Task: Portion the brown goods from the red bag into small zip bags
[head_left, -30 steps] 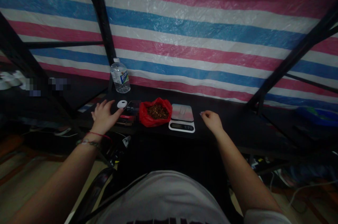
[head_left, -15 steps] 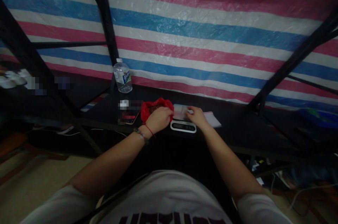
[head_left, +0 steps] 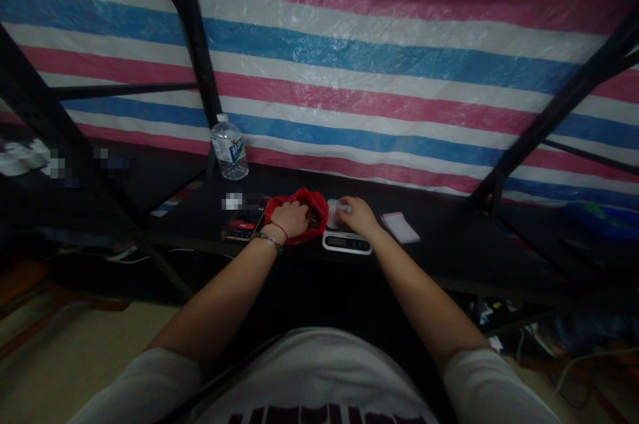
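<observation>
My left hand (head_left: 290, 219) reaches down into an open red plastic bag (head_left: 319, 201) of small brown pieces (head_left: 313, 216). Its fingers look stretched and slightly apart, with the tips partly hidden among the pieces. My right hand (head_left: 358, 214) is closed in a pinch on a small clear plastic bag (head_left: 343, 208). That bag is held over the plate of a white digital scale (head_left: 347, 250), whose dark display faces me. The scale stands just right of the red bag.
A stack of small plastic bags (head_left: 401, 227) with a red stripe lies right of the scale. A phone (head_left: 244, 227) lies left of the red bag. Behind stands a large clear bottle (head_left: 230, 151). Black frame posts (head_left: 197, 44) rise before a striped sheet (head_left: 349, 64).
My left hand has moved left from the clear bag into the red bag. My right hand has shifted slightly left with the clear bag, which looks more bunched up now.
</observation>
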